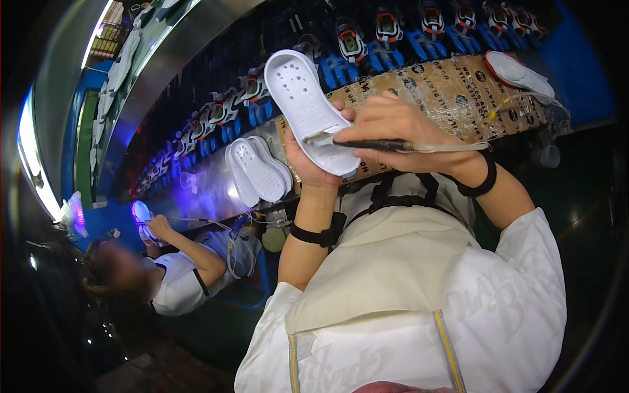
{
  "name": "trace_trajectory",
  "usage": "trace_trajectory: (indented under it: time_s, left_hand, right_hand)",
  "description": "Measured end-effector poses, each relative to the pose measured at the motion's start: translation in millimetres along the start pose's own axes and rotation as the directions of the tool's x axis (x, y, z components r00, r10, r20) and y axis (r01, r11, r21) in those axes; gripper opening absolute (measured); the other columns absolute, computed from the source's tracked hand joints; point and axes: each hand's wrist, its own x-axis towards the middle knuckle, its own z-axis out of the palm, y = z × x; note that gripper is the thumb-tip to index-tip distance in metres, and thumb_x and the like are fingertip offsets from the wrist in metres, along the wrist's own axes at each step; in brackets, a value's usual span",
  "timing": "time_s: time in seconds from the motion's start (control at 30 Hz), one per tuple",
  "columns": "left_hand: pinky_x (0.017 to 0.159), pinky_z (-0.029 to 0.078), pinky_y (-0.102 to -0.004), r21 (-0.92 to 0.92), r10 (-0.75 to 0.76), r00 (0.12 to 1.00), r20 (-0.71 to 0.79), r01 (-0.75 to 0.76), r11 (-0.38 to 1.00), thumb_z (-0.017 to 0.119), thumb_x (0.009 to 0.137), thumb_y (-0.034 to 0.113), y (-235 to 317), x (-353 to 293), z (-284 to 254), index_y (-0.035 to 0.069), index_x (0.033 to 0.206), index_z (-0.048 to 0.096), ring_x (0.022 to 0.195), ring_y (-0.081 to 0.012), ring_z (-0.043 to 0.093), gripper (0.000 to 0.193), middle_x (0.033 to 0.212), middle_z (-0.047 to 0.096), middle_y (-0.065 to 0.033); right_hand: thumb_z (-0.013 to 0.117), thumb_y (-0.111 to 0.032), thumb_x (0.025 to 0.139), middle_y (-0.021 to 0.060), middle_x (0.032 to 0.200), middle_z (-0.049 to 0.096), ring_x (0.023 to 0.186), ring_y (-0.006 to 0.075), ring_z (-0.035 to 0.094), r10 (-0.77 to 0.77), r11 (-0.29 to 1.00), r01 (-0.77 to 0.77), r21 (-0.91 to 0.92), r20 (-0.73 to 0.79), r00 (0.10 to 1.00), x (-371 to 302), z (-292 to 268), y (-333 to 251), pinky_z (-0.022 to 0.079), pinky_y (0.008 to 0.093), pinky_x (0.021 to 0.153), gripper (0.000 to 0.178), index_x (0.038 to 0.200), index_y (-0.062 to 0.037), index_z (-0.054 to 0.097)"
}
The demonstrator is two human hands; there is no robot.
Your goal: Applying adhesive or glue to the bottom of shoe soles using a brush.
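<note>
A white shoe sole (295, 82), with small holes in its broad end, is held tilted above the bench by my left hand (306, 160). The fingers wrap around its narrower lower end. My right hand (400, 121) grips a dark-handled brush (370, 144) with a clear tube running from its back end. The brush's pale bristles touch the inner face of the sole near the lower end; their very tips are hard to make out. Beside my left hand, several white soles (259, 173) lie overlapping on the bench.
Brown printed covering (458, 92) lines the bench's near edge. A white sole with a red rim (521, 72) lies at the far right, near thin tubing. Behind the bench, shoe uppers (350, 42) stand in rows on blue holders. A co-worker (187, 275) at left holds a violet-lit sole (139, 213).
</note>
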Motion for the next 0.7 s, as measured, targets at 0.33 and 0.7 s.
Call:
trace_trajectory:
  time_s: [0.33,0.7]
  left_hand:
    - [0.088,0.054,-0.0534,0.017,-0.027,0.96,0.28,0.023,1.0,0.038,0.099,0.053,32.2,8.0,13.5,0.007,0.147,0.047,0.109,-0.0348,0.06,0.068,0.127,0.058,-0.0201]
    - [0.09,0.047,-0.0506,0.401,-0.172,0.918,0.356,0.016,0.916,0.044,0.093,0.058,51.2,18.4,26.9,0.006,0.148,0.045,0.107,-0.0348,0.055,0.076,0.128,0.055,-0.0205]
  right_hand:
    - [0.078,-0.019,0.087,0.0039,0.088,0.067,0.092,0.0236,0.06,-0.012,0.995,0.028,-0.099,0.154,0.988,6.3,-15.3,-21.5,0.041,0.0378,0.085,0.025,0.112,-0.0128,0.074]
    - [0.078,-0.016,0.086,0.0032,0.09,0.067,0.087,0.0235,0.061,-0.074,0.997,0.069,0.027,0.331,0.941,5.0,-28.6,-32.9,0.042,0.0383,0.083,0.028,0.113,-0.0123,0.074]
